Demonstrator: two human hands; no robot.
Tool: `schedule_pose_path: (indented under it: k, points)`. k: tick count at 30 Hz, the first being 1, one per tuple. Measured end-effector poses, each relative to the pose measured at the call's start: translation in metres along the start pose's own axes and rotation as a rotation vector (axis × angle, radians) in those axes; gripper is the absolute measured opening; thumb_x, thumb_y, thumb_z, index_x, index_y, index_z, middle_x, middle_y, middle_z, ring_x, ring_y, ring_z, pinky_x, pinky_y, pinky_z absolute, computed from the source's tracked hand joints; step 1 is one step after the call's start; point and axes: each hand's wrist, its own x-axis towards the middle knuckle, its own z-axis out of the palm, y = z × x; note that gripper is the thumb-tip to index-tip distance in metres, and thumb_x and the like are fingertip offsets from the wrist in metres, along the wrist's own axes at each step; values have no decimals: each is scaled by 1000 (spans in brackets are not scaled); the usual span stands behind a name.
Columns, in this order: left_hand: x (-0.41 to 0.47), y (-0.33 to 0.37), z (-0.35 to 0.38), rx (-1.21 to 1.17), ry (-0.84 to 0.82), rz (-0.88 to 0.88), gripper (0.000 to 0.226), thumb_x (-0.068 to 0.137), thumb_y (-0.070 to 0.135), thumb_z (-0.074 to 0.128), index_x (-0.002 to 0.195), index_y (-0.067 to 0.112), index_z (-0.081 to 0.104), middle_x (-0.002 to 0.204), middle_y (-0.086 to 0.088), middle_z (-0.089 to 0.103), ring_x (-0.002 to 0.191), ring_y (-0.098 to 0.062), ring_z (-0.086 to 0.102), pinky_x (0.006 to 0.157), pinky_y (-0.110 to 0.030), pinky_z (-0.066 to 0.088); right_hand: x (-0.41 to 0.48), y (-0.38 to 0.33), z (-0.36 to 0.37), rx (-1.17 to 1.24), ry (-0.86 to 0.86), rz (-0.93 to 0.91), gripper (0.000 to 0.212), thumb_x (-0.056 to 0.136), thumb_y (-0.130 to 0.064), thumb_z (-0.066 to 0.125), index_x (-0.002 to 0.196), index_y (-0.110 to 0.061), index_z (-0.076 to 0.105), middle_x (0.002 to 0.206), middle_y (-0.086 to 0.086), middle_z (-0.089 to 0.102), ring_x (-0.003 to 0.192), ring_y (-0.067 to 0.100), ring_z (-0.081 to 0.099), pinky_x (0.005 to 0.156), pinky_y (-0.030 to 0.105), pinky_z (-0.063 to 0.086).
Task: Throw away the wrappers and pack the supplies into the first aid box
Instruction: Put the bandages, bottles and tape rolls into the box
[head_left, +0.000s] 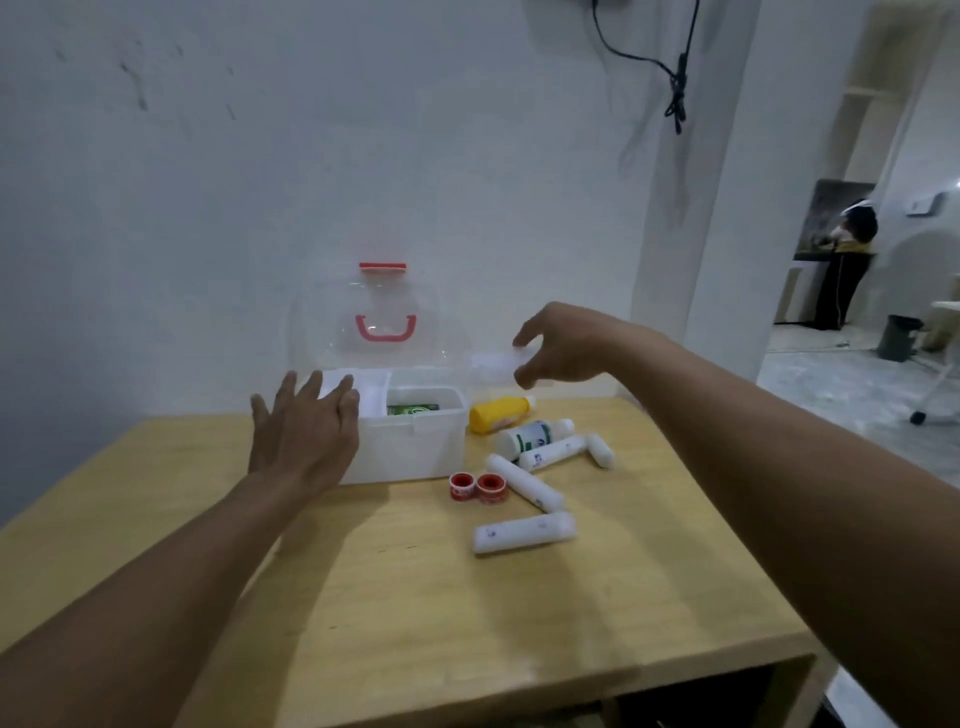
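Observation:
The white first aid box (415, 447) stands open at the back of the wooden table, its clear lid (384, 322) with red handle raised. A green packet (413, 410) lies inside. My left hand (304, 428) rests flat on the box's left front corner, fingers spread. My right hand (558, 345) hovers to the right of the lid with fingers curved around a clear thing (491, 366), blurred; whether it grips it I cannot tell. To the right of the box lie a yellow bottle (498, 414), a white bottle (532, 436), several white bandage rolls (524, 532) and two red tape rolls (475, 487).
The wooden table (363, 597) stands against a white wall; its front edge is near me and its right edge drops to the floor. A doorway at the right shows a dark bin (897, 338) and a person (852, 249) far off. A black cable (675, 88) hangs on the wall.

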Motion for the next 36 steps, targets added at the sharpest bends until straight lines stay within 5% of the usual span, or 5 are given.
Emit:
schedule_pose_path:
  k: [8,12,22,27,36]
  points:
    - [-4,-1,4,-60,34,6,54,99,41,17,146,29,40,157,-4,32,149,-26,13,118,-55,9,70,-54,30,-97,-116,-43,46,62,-40,84,91,-7,68,85,4,69,83,25,67,74,36,56]
    - [-3,-1,4,-57,31,14,55,99,42,15,146,29,40,157,-3,32,148,-26,14,118,-55,10,90,-66,44,-168,-193,-54,37,58,-35,87,72,-14,60,82,7,68,78,26,69,79,43,59]
    - [-2,0,2,-88,2,-7,55,99,43,15,143,31,45,157,-2,32,149,-24,13,119,-53,7,103,-78,68,6,-270,-17,32,73,-21,86,90,-9,61,88,4,65,69,17,68,59,27,54]
    - [-1,1,1,-94,6,-12,52,99,40,18,141,31,48,156,-2,35,148,-24,14,119,-52,9,104,-79,76,180,-230,40,29,92,-9,54,118,3,58,102,15,63,94,36,71,81,43,60]
    - [0,0,7,-95,56,-8,59,95,45,14,138,31,52,153,0,41,146,-24,22,119,-51,15,104,-90,97,380,-332,71,46,104,-39,30,133,-8,47,116,15,57,102,33,65,93,45,56]
